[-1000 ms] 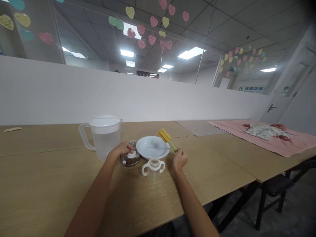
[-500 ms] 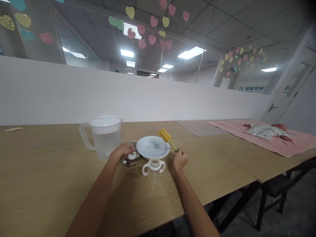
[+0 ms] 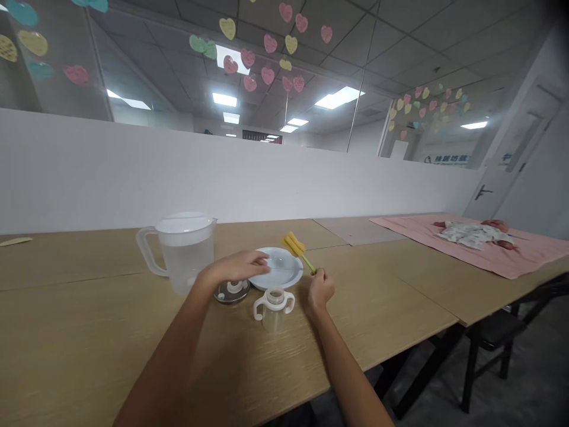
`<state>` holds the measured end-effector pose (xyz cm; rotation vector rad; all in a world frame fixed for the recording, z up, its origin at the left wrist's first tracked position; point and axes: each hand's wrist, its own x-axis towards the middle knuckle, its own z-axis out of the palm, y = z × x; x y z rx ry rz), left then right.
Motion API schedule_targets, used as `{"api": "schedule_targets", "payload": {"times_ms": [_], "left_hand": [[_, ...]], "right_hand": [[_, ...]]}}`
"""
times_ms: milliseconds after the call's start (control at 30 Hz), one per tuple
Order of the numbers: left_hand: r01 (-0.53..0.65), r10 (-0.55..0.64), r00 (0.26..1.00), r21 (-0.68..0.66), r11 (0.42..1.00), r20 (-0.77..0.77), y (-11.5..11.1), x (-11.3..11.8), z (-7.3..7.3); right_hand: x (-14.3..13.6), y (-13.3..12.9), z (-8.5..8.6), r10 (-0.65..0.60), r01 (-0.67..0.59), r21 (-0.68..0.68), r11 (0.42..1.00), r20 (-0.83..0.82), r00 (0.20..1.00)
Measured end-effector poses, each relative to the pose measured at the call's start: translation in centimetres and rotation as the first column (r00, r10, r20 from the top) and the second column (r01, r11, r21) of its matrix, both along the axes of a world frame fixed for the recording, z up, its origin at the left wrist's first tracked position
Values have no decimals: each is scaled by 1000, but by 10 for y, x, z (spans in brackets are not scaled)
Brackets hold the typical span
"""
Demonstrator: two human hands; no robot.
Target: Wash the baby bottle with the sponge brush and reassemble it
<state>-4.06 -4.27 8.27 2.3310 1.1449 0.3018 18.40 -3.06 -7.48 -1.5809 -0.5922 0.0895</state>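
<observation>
The bare left hand [image 3: 242,266] is held palm down, fingers loosely extended toward the right, its forearm slanting up from below. The bare right hand [image 3: 322,287], lower and apart from it, is closed in a fist, forearm angled inward.

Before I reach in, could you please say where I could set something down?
Bare wood lies between the right hand and the pink cloth, and left of the translucent plastic pitcher. It is crowded from the pitcher to the right hand, around the round white dish and clear two-handled bottle.
</observation>
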Motion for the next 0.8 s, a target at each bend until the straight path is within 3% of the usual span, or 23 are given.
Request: {"api": "schedule_targets", "payload": {"times_ms": [67, 167, 267, 367, 500, 600, 700, 800], "left_hand": [[92, -87, 994, 74, 993, -72, -23, 20, 0], [205, -167, 960, 154, 966, -226, -40, 46, -17], [238, -162, 927, 196, 951, -339, -38, 58, -36], [215, -115, 914, 226, 950, -388, -32, 60, -44], [195, -102, 904, 187, 963, -416, -33, 58, -37], [244, -185, 900, 105, 964, -394, -37, 53, -26], [272, -241, 931, 83, 959, -274, -41, 46, -12], [193, -178, 978, 154, 969, -109, -43, 40, 0]], "right_hand": [[1, 1, -1, 5, -5, 10, 1000, 5, 1000], [2, 1, -3, 12, -12, 11, 1000, -2, 1000], [4, 2, -5, 11, -11, 3, 1000, 5, 1000], [4, 2, -5, 19, -19, -10, 1000, 10, 1000], [2, 0, -4, 20, -20, -10, 1000, 14, 1000], [1, -1, -2, 29, -30, 10, 1000, 30, 999], [0, -2, 0, 37, -37, -1, 999, 19, 999], [-1, -2, 0, 37, -37, -20, 999, 3, 999]]}}
